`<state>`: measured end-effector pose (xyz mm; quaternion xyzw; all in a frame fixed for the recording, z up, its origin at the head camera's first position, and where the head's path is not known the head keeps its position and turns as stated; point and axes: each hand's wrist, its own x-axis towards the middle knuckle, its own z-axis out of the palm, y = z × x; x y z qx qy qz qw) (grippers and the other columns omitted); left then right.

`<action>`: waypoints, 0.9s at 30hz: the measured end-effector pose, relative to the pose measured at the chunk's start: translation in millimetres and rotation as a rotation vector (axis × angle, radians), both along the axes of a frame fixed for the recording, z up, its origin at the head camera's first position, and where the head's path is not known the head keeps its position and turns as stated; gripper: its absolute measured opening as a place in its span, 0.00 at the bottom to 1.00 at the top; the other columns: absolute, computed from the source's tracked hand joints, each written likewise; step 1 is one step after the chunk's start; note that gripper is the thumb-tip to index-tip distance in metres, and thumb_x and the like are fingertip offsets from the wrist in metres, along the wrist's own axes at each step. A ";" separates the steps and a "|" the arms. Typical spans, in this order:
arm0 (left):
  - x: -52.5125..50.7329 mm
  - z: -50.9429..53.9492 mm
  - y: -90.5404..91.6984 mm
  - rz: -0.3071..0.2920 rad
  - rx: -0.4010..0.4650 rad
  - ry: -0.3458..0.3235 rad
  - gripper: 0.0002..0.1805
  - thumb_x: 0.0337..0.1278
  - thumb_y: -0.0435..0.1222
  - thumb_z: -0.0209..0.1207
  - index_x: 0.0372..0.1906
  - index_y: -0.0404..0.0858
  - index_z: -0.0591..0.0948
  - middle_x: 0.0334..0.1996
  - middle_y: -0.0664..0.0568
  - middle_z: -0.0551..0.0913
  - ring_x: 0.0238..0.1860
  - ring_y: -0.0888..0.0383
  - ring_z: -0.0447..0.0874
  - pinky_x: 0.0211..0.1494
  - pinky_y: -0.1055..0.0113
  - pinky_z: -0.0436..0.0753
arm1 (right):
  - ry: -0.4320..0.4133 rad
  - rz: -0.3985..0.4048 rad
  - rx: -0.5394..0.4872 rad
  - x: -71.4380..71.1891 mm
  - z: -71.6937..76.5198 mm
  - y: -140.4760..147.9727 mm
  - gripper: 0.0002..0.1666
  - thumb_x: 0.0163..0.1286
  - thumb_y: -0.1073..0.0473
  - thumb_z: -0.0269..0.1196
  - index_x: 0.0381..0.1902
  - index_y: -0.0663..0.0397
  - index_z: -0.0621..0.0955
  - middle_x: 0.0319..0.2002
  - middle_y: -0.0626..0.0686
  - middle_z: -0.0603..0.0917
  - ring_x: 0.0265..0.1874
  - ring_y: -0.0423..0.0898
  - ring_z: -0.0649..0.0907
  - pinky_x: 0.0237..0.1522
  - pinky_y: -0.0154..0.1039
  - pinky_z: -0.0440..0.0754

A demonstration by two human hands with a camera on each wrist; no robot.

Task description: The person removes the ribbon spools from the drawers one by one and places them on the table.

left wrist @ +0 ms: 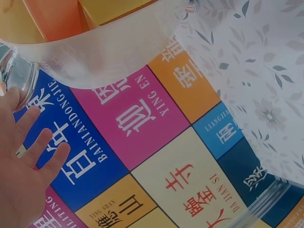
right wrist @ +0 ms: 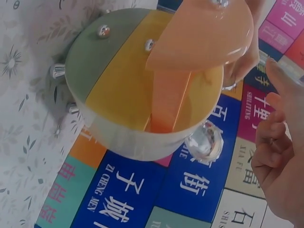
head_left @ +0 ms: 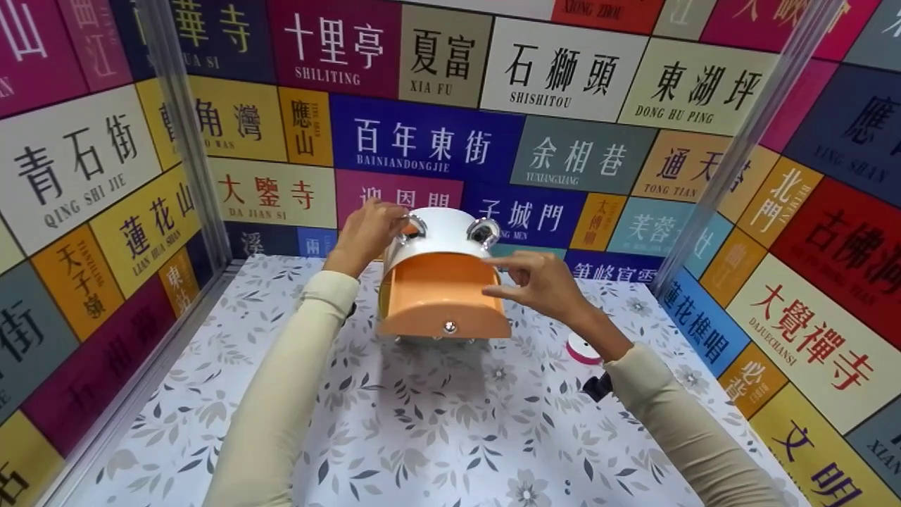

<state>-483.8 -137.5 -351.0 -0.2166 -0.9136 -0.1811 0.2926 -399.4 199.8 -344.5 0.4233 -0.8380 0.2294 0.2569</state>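
A rounded white drawer box [head_left: 440,229] with two shiny silver ear-like knobs on top stands on the table. Its orange drawer [head_left: 450,320] is pulled out toward me and has a small silver knob; nothing shows inside it. In the right wrist view the box's front has a yellow panel [right wrist: 121,76] and a green panel [right wrist: 92,52]. My left hand [head_left: 369,232] holds the box by its left silver ear [head_left: 415,225]; the thumb is hidden in the left wrist view. My right hand [head_left: 542,282] hovers at the box's right side, thumb and index finger apart, holding nothing.
A small white and pink round thing [head_left: 584,348] lies on the table by my right wrist, partly covered by it. The tabletop [head_left: 422,436] has a leaf-patterned white cover. Printed walls [head_left: 422,141] rise behind and on both sides, with clear posts at the corners.
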 end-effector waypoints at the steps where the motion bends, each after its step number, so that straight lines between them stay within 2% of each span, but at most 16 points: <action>1: 0.3 -0.4 0.2 -0.002 0.002 -0.002 0.10 0.75 0.39 0.61 0.50 0.43 0.90 0.47 0.50 0.91 0.49 0.46 0.82 0.55 0.52 0.85 | 0.002 0.011 0.004 2.2 -0.4 -2.4 0.27 0.60 0.40 0.77 0.56 0.36 0.89 0.19 0.41 0.69 0.19 0.39 0.67 0.23 0.35 0.64; 6: 1.1 0.1 1.0 0.003 0.000 -0.029 0.10 0.75 0.38 0.61 0.51 0.43 0.90 0.48 0.51 0.90 0.50 0.47 0.81 0.57 0.53 0.84 | 0.023 0.061 0.009 14.7 -1.8 -14.7 0.24 0.58 0.40 0.78 0.51 0.38 0.91 0.20 0.42 0.71 0.18 0.36 0.67 0.20 0.33 0.64; 9: 1.0 0.8 1.1 0.009 -0.001 -0.037 0.11 0.75 0.39 0.61 0.52 0.44 0.89 0.50 0.50 0.90 0.52 0.47 0.81 0.58 0.53 0.84 | 0.064 0.109 0.006 19.8 -4.9 -21.7 0.23 0.57 0.42 0.80 0.50 0.38 0.92 0.21 0.44 0.73 0.18 0.34 0.67 0.19 0.33 0.65; 16: -0.1 -2.9 -0.6 0.016 -0.017 -0.011 0.12 0.75 0.39 0.61 0.54 0.43 0.89 0.52 0.49 0.90 0.54 0.47 0.83 0.59 0.54 0.85 | 0.281 0.210 0.041 22.4 -21.5 -34.9 0.27 0.46 0.48 0.86 0.47 0.40 0.93 0.23 0.47 0.72 0.19 0.35 0.64 0.19 0.31 0.63; 20: 0.1 -4.7 -1.7 0.009 -0.011 -0.005 0.11 0.74 0.39 0.62 0.54 0.44 0.89 0.50 0.50 0.90 0.52 0.47 0.83 0.59 0.55 0.85 | 0.375 0.210 0.073 23.6 -29.6 -39.9 0.27 0.44 0.46 0.87 0.45 0.37 0.93 0.26 0.46 0.75 0.19 0.37 0.69 0.18 0.32 0.66; 27: 0.6 -1.2 0.8 0.016 -0.003 -0.004 0.11 0.75 0.39 0.61 0.53 0.44 0.89 0.51 0.50 0.90 0.53 0.48 0.83 0.59 0.56 0.85 | 0.448 0.173 0.152 25.8 -40.0 -41.6 0.19 0.53 0.45 0.83 0.45 0.27 0.92 0.26 0.46 0.73 0.16 0.37 0.67 0.14 0.31 0.63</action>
